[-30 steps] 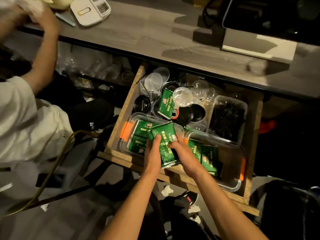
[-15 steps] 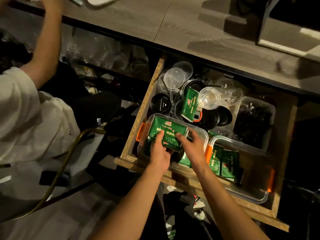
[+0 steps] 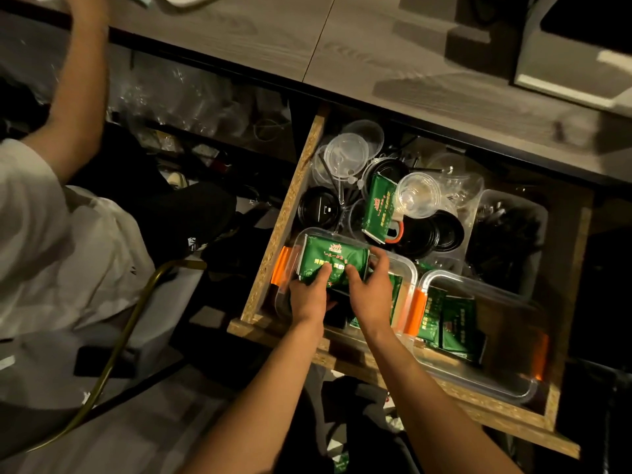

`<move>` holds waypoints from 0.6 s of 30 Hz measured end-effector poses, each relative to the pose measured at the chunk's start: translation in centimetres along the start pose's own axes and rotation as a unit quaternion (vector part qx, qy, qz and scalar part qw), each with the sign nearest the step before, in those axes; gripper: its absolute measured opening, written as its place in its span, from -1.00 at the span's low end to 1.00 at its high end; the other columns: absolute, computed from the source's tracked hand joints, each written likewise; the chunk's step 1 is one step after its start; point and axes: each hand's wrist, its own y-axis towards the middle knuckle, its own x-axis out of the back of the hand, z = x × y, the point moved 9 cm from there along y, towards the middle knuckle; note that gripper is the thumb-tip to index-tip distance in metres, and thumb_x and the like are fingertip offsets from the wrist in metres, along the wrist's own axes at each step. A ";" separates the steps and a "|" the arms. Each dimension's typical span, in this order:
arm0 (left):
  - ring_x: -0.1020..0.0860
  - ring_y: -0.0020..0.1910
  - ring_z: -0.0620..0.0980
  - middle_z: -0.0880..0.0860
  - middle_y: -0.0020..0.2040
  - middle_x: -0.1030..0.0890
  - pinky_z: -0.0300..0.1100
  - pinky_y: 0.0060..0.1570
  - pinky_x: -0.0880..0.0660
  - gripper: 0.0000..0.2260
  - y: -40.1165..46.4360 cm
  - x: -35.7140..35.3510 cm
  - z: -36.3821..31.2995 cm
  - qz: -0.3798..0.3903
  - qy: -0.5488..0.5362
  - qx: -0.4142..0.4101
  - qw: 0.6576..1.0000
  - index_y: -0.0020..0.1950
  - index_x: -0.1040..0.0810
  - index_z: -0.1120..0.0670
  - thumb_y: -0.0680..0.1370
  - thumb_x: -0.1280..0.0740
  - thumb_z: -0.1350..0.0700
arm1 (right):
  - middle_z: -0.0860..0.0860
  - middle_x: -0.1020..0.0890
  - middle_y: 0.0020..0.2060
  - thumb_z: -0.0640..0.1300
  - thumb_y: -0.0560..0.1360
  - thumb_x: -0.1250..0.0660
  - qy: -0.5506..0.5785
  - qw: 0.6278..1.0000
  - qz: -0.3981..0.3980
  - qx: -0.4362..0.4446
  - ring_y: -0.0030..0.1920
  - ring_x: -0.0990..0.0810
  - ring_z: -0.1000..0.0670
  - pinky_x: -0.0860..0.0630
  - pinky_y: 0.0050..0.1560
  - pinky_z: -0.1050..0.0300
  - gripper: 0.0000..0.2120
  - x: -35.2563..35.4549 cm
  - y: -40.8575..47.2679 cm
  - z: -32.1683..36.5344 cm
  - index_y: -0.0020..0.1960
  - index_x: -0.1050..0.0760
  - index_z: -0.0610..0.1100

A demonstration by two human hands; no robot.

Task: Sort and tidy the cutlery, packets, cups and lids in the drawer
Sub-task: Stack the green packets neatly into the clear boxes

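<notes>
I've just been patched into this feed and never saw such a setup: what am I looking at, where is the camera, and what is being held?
No machine here: a person works bare-handed, filmed by a camera on their head looking down. An open wooden drawer holds clear tubs, black lids and a clear cup. The left hand and right hand together hold a green packet over the left clear tub. More packets lie in the right tub. Another person's arm reaches up on the left.
</notes>
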 end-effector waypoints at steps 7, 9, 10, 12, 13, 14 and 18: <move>-0.52 0.25 0.17 0.16 0.39 -0.44 -0.11 -0.28 -0.61 -0.40 -0.4 1.2 -0.7 -0.019 0.106 -0.025 0.994 0.55 -0.25 0.09 0.59 -0.34 -0.12 | -0.06 -0.47 0.37 -0.14 0.54 -0.39 -0.011 1.000 -0.010 -0.004 0.37 -0.44 -0.05 -0.43 0.21 0.17 -0.44 0.0 -0.2 0.0 0.47 -0.27 -0.10; -0.51 0.29 0.19 0.17 0.46 -0.37 -0.13 -0.30 -0.62 -0.34 -0.3 1.6 -1.2 -0.019 0.146 -0.052 0.988 0.60 -0.16 0.07 0.60 -0.33 -0.13 | -0.06 -0.46 0.38 -0.14 0.55 -0.38 -0.014 1.000 -0.006 -0.002 0.38 -0.43 -0.05 -0.40 0.19 0.19 -0.45 0.1 -0.3 0.0 0.47 -0.26 -0.12; -0.53 0.27 0.17 0.17 0.45 -0.39 -0.10 -0.26 -0.64 -0.35 -0.4 1.8 -1.6 -0.024 0.163 -0.065 0.984 0.59 -0.17 0.08 0.60 -0.32 -0.13 | -0.08 -0.48 0.36 -0.14 0.55 -0.38 -0.013 1.000 -0.004 -0.013 0.36 -0.45 -0.06 -0.40 0.18 0.19 -0.47 0.3 -0.2 -0.1 0.45 -0.27 -0.14; -0.55 0.23 0.15 0.15 0.40 -0.45 0.00 -0.11 -0.66 -0.40 -1.1 2.1 -2.6 -0.039 0.215 -0.103 0.970 0.54 -0.23 0.10 0.59 -0.32 -0.13 | -0.11 -0.53 0.28 -0.12 0.53 -0.40 -0.001 0.999 -0.002 -0.045 0.29 -0.51 -0.10 -0.45 0.15 0.15 -0.51 0.4 -0.1 -0.5 0.38 -0.32 -0.19; -0.55 0.22 0.14 0.14 0.40 -0.45 0.05 -0.05 -0.65 -0.42 -1.5 2.0 -3.2 -0.046 0.246 -0.131 0.959 0.51 -0.25 0.09 0.59 -0.32 -0.13 | -0.12 -0.56 0.24 -0.08 0.52 -0.42 0.005 0.998 -0.002 -0.056 0.24 -0.54 -0.12 -0.48 0.15 0.12 -0.52 0.4 0.0 -0.6 0.35 -0.35 -0.20; -0.56 0.22 0.13 0.12 0.40 -0.45 0.06 -0.02 -0.64 -0.44 -2.1 1.9 -3.9 -0.051 0.277 -0.163 0.946 0.48 -0.26 0.07 0.58 -0.33 -0.14 | -0.11 -0.57 0.21 -0.01 0.50 -0.43 0.002 0.998 0.000 -0.062 0.21 -0.56 -0.12 -0.51 0.17 0.06 -0.49 0.2 0.1 -0.7 0.33 -0.38 -0.21; -0.50 0.31 0.07 0.00 0.47 -0.35 0.05 0.08 -0.58 -0.48 -3.7 1.2 -6.3 -0.079 0.413 -0.269 0.867 0.52 -0.28 -0.07 0.59 -0.29 -0.16 | -0.10 -0.63 0.11 0.17 0.43 -0.37 -0.011 0.997 0.038 -0.066 0.09 -0.62 -0.10 -0.59 0.06 0.01 -0.42 -0.7 0.5 -2.1 0.31 -0.47 -0.18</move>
